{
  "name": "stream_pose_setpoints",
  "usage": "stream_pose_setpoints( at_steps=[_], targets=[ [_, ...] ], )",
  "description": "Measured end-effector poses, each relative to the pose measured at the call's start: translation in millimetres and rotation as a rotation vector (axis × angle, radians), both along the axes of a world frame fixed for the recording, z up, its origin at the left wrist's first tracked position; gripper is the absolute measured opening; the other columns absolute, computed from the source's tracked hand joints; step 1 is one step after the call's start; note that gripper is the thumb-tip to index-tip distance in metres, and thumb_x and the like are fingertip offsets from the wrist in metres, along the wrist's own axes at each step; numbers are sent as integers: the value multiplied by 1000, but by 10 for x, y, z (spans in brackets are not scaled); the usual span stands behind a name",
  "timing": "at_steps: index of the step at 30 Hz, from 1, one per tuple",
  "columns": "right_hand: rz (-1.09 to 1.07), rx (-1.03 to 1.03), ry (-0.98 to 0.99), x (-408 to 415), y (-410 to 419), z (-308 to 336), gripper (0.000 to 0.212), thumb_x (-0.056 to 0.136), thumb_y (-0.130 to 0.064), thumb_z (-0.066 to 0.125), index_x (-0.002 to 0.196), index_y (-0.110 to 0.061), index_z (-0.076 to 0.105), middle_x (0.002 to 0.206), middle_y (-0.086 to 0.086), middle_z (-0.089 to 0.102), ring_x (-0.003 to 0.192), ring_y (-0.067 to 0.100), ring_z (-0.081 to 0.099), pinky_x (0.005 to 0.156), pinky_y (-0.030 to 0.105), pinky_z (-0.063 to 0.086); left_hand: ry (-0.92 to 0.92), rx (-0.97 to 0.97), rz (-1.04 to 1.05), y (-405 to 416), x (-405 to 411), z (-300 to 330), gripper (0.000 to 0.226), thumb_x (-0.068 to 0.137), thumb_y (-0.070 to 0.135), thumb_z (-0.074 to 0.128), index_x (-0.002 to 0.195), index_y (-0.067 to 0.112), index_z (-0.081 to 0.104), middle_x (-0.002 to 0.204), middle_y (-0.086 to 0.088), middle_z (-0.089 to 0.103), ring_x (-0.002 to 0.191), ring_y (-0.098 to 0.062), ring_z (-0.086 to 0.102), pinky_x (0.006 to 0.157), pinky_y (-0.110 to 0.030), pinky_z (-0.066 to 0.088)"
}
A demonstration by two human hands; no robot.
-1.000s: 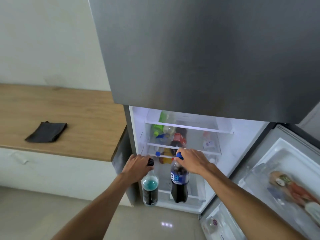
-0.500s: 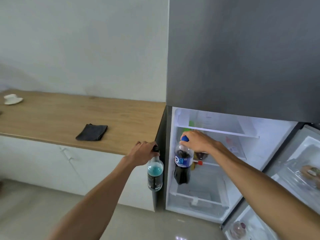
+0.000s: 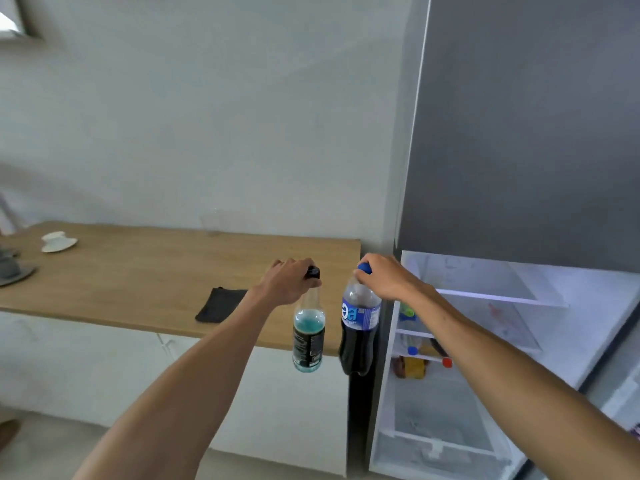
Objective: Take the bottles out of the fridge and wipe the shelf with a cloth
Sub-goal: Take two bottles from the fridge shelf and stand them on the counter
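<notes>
My left hand [image 3: 289, 280] grips the black cap of a glass bottle [image 3: 308, 336] holding blue-green liquid; the bottle hangs in front of the counter's edge. My right hand [image 3: 388, 277] holds a dark cola bottle [image 3: 358, 332] by its blue cap, just left of the open fridge [image 3: 485, 341]. Both bottles are outside the fridge, in the air. A dark grey cloth [image 3: 220, 304] lies folded on the wooden counter [image 3: 156, 271], partly behind my left forearm. Several bottles [image 3: 415, 351] still lie on the fridge shelves, partly hidden by my right arm.
A white dish-like object [image 3: 58, 241] sits at the counter's far left, and a grey object [image 3: 12, 270] lies at the left edge. White cabinets [image 3: 86, 365] run below the counter. The grey freezer door [image 3: 519, 133] fills the upper right.
Both hands have lifted the two bottles out of the fridge and carried them leftward toward the counter. The view has swung left, showing more counter and less of the fridge.
</notes>
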State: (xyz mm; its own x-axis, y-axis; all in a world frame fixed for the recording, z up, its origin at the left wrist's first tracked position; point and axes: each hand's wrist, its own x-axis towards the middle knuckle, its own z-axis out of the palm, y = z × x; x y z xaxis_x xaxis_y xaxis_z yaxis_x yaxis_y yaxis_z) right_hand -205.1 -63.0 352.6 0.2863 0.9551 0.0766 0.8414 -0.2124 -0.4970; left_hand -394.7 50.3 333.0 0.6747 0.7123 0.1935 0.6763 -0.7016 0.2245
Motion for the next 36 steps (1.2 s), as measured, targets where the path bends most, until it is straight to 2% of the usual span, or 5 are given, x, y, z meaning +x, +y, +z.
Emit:
stream_pose_setpoints(
  at_steps=[6,15,23,29,36],
  targets=[
    [-2,41,0,-87,839,-100,26,97,-34,50,112,-15,58,110,3,62,83,14,52,58,20,36,-13,48,82,706,-106,-108,35,91,45,51,114,18,53,107,-7,66,101,-27,56,93,-41,35],
    [-54,3,-15,97,2194,-282,29,95,-36,50,114,-15,56,113,4,62,99,21,59,86,41,54,-27,61,92,2047,137,-255,34,92,44,49,115,19,51,109,-6,67,105,-27,55,91,-42,37],
    [-154,16,-46,366,3054,-344,30,96,-32,50,116,-11,53,117,14,62,108,31,58,86,45,52,-49,96,63,3002,511,-301,32,92,41,49,113,18,51,106,-7,68,104,-27,54,89,-40,36],
    [-218,-31,-44,537,3527,-279,30,95,-28,51,117,-8,52,119,16,59,104,31,58,83,43,53,-30,100,12,3566,796,-299,32,93,40,48,115,17,50,105,-8,67,103,-28,54,87,-40,35],
    [-238,-86,-72,655,3800,-275,34,95,-36,50,117,-10,50,115,14,58,99,30,60,81,43,54,-74,124,-21,3890,959,-391,32,93,40,47,114,16,49,106,-7,68,102,-28,54,87,-41,37]
  ],
)
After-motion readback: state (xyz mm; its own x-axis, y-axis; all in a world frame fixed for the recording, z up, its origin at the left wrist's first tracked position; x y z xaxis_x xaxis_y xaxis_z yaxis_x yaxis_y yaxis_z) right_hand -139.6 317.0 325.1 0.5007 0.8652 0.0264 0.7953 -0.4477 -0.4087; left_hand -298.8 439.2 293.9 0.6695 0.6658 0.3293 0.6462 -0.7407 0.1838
